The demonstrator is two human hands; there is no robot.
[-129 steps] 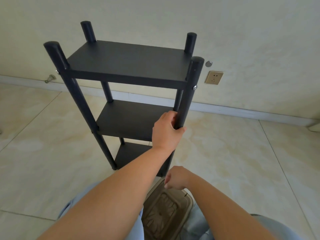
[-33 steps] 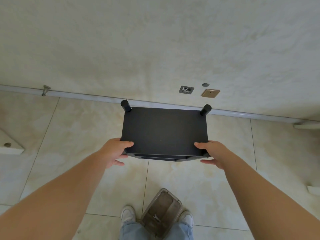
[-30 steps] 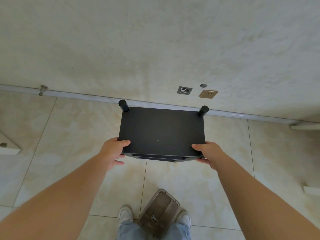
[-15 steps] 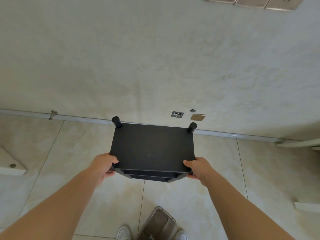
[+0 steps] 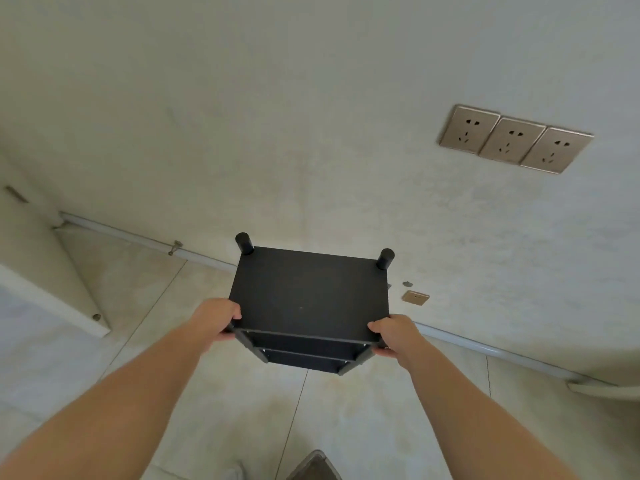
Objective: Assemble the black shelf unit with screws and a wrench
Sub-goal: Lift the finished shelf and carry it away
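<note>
The black shelf unit (image 5: 308,292) stands upright in front of me, seen from above, with two lower shelves showing under its top board. Two round post tops stick up at its far corners. My left hand (image 5: 216,322) grips the near left corner post, thumb on the top board. My right hand (image 5: 393,334) grips the near right corner post the same way. No screws or wrench show in view.
A pale wall (image 5: 311,133) is just behind the unit, with a row of three sockets (image 5: 516,138) high right and a lone socket (image 5: 415,297) low down. A brownish plastic box (image 5: 313,467) lies on the tiled floor by my feet. A white door (image 5: 45,271) stands at left.
Earlier I was low down with one hand on a post; I have stood up with both hands on the near corners. In the last second the view tilted up and the unit moved slightly toward the wall.
</note>
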